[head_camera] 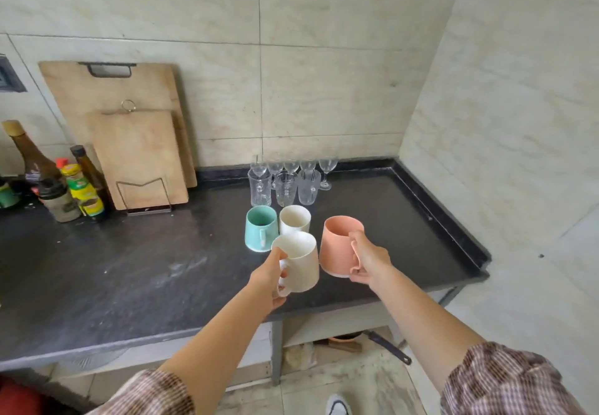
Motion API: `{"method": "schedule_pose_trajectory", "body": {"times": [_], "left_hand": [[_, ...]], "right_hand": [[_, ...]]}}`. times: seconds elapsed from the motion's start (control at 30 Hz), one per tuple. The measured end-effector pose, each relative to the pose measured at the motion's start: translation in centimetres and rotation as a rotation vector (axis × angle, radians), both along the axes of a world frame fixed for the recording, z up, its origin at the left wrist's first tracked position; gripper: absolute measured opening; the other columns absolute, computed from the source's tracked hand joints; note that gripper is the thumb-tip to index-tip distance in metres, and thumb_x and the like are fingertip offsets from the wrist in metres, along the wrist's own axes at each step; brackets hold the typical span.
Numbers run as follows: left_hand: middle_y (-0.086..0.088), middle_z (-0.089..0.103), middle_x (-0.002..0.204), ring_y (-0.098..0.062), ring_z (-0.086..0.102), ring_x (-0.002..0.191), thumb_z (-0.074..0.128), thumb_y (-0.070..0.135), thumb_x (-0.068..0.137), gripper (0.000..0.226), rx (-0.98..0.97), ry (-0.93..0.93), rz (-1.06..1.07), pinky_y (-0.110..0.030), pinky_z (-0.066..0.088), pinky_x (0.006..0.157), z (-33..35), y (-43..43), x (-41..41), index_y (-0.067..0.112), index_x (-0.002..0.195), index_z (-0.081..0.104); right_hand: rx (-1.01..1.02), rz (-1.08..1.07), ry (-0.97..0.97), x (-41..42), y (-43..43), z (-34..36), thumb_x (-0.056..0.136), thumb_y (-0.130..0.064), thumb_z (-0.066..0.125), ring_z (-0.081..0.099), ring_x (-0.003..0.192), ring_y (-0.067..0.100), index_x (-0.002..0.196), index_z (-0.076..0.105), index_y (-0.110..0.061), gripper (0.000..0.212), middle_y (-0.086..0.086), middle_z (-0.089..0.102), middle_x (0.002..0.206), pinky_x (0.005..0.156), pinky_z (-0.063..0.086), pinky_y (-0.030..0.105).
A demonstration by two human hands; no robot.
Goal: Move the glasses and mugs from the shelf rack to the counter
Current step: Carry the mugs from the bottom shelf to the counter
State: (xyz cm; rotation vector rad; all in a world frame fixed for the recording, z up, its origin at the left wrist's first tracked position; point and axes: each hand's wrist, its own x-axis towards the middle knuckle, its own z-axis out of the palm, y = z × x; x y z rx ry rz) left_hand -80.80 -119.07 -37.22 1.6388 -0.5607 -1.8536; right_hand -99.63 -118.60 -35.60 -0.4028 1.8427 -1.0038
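My left hand grips a cream mug by its handle, held just above the dark counter. My right hand holds a pink mug by its handle, beside the cream one and tilted a little. Behind them a teal mug and a white mug stand on the counter. Further back are three clear glass mugs, and behind those a row of several stemmed glasses against the wall. The shelf rack is out of view.
Two wooden cutting boards lean on the wall at the left in a wire stand. Bottles and jars crowd the far left. The counter has a raised rim at right. A pan handle lies below.
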Motion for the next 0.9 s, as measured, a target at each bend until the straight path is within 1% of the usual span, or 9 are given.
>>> {"method": "schedule_pose_trajectory", "body": {"times": [0.23, 0.37, 0.43, 0.53, 0.6, 0.67, 0.73, 0.8, 0.9], "left_hand": [[-0.005, 0.056, 0.113, -0.026, 0.050, 0.107, 0.049, 0.044, 0.090, 0.046, 0.062, -0.004, 0.021, -0.037, 0.043, 0.088, 0.1, -8.8, -10.0, 0.018, 0.127, 0.044], [-0.005, 0.061, 0.097, -0.024, 0.052, 0.095, 0.059, 0.042, 0.077, 0.057, 0.077, 0.035, 0.099, -0.034, 0.050, 0.086, -1.8, -12.6, -13.8, 0.020, 0.129, 0.048], [-0.006, 0.065, 0.105, -0.026, 0.059, 0.102, 0.065, 0.042, 0.072, 0.061, 0.123, 0.030, 0.164, -0.038, 0.051, 0.088, -3.4, -14.0, -15.0, 0.022, 0.127, 0.048], [-0.010, 0.066, 0.110, -0.031, 0.061, 0.113, 0.060, 0.034, 0.082, 0.050, 0.147, 0.015, 0.213, -0.033, 0.050, 0.074, -3.9, -15.0, -16.7, 0.016, 0.126, 0.049], [-0.020, 0.067, 0.103, -0.024, 0.063, 0.079, 0.055, 0.029, 0.086, 0.043, 0.134, 0.000, 0.198, -0.026, 0.044, 0.061, -4.4, -15.7, -17.7, 0.009, 0.124, 0.052], [-0.023, 0.069, 0.100, -0.016, 0.045, 0.058, 0.054, 0.029, 0.087, 0.043, 0.139, -0.019, 0.224, -0.024, 0.038, 0.054, -5.0, -16.4, -18.4, 0.006, 0.124, 0.055], [-0.009, 0.070, 0.092, -0.016, 0.050, 0.066, 0.053, 0.034, 0.085, 0.046, 0.157, -0.038, 0.252, -0.025, 0.039, 0.055, -5.7, -16.9, -18.8, 0.010, 0.124, 0.057], [0.003, 0.069, 0.091, -0.017, 0.058, 0.082, 0.053, 0.037, 0.085, 0.041, 0.161, -0.067, 0.292, -0.027, 0.045, 0.068, -6.5, -17.3, -19.2, 0.012, 0.118, 0.059], [0.004, 0.070, 0.097, -0.017, 0.060, 0.089, 0.054, 0.039, 0.086, 0.025, 0.128, -0.119, 0.316, -0.032, 0.044, 0.083, -7.5, -17.8, -19.7, 0.018, 0.096, 0.064]], "right_hand": [[0.087, 0.098, 0.030, -9.7, -9.8, -0.8, 0.083, -0.050, 0.059, 0.060, 0.103, 0.030, 0.131, 0.049, -0.011, 0.063, 0.009, 0.054, 0.113, 0.084, 0.057, 0.039], [0.144, 0.151, 0.051, -13.4, -14.2, -2.1, 0.083, -0.053, 0.056, 0.061, 0.099, 0.029, 0.132, 0.048, -0.012, 0.065, 0.009, 0.055, 0.112, 0.081, 0.057, 0.038], [0.178, 0.172, 0.039, -14.6, -16.0, -3.0, 0.085, -0.052, 0.054, 0.060, 0.100, 0.030, 0.134, 0.046, -0.012, 0.064, 0.009, 0.053, 0.112, 0.079, 0.056, 0.038], [0.230, 0.183, 0.001, -15.5, -17.7, -4.4, 0.086, -0.050, 0.053, 0.060, 0.103, 0.030, 0.134, 0.047, -0.011, 0.062, 0.012, 0.055, 0.116, 0.072, 0.057, 0.036], [0.248, 0.178, -0.046, -15.9, -18.7, -5.3, 0.086, -0.047, 0.053, 0.060, 0.105, 0.032, 0.133, 0.049, -0.009, 0.060, 0.013, 0.055, 0.119, 0.067, 0.057, 0.036], [0.256, 0.168, -0.079, -16.0, -19.6, -6.1, 0.088, -0.044, 0.053, 0.059, 0.107, 0.033, 0.135, 0.047, -0.009, 0.059, 0.012, 0.052, 0.117, 0.073, 0.058, 0.037], [0.264, 0.151, -0.100, -15.9, -20.2, -6.7, 0.089, -0.043, 0.054, 0.057, 0.106, 0.031, 0.138, 0.045, -0.010, 0.060, 0.010, 0.048, 0.114, 0.084, 0.057, 0.039], [0.271, 0.135, -0.109, -15.7, -20.6, -7.3, 0.089, -0.042, 0.053, 0.053, 0.100, 0.029, 0.139, 0.043, -0.009, 0.061, 0.008, 0.047, 0.112, 0.090, 0.055, 0.040], [0.252, 0.103, -0.134, -15.4, -20.8, -8.3, 0.089, -0.042, 0.053, 0.054, 0.096, 0.027, 0.138, 0.043, -0.007, 0.061, 0.007, 0.048, 0.113, 0.094, 0.053, 0.040]]}}
